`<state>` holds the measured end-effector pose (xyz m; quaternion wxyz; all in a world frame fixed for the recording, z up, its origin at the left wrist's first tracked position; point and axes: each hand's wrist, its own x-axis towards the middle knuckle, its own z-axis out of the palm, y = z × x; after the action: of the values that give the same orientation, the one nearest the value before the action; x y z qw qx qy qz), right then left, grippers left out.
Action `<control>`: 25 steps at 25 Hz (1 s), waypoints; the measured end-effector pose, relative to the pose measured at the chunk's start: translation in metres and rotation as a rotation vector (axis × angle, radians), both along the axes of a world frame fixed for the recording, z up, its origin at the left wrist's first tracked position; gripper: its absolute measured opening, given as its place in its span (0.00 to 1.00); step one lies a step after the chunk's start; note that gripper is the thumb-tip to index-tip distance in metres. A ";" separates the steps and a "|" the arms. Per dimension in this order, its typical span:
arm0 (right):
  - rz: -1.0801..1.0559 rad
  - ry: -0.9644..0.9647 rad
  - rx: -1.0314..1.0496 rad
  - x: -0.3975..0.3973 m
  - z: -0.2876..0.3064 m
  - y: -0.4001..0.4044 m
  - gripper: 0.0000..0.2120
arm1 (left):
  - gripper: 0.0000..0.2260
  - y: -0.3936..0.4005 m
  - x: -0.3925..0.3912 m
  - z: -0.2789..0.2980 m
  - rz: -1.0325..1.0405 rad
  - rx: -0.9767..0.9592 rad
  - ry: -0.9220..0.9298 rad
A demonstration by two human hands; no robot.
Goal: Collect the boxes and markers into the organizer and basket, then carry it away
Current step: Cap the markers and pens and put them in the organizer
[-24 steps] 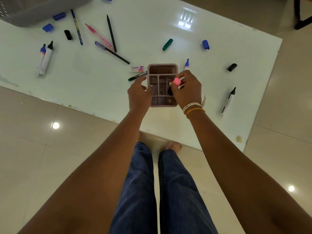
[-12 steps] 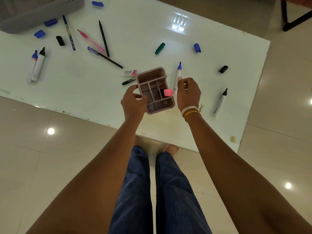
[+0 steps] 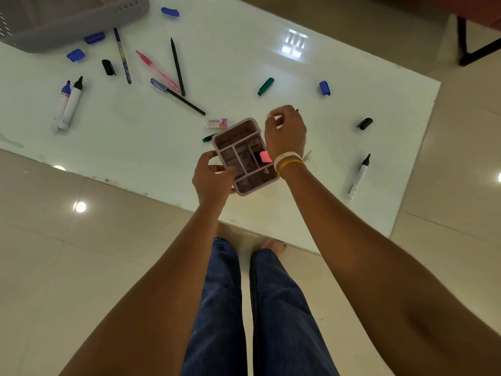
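Overhead, a glossy white table meets beige floor tiles.

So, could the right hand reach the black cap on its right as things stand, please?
Probably yes: the right hand is curled and blurred, perhaps holding a marker, but bare table lies between it and the black cap.

White glossy tabletop carries the scatter. Beige tiled floor below shows light reflections. Dark furniture leg stands far right of the hands.
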<state>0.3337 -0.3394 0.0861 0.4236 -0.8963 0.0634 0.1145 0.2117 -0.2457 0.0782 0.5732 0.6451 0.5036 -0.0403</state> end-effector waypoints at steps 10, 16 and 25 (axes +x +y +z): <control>0.819 0.248 -0.498 0.062 -0.044 0.112 0.21 | 0.20 0.035 -0.027 -0.006 -0.009 -0.059 0.049; 0.969 0.198 -0.584 0.061 -0.043 0.115 0.19 | 0.20 0.035 -0.027 -0.007 -0.011 -0.105 0.061; 0.724 0.202 -0.402 0.063 -0.043 0.071 0.14 | 0.19 0.023 -0.028 -0.013 -0.066 -0.101 0.090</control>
<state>0.3969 -0.2683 0.0432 0.1648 -0.9098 -0.1930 0.3285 0.1839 -0.2224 0.0653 0.5803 0.6292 0.5045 -0.1134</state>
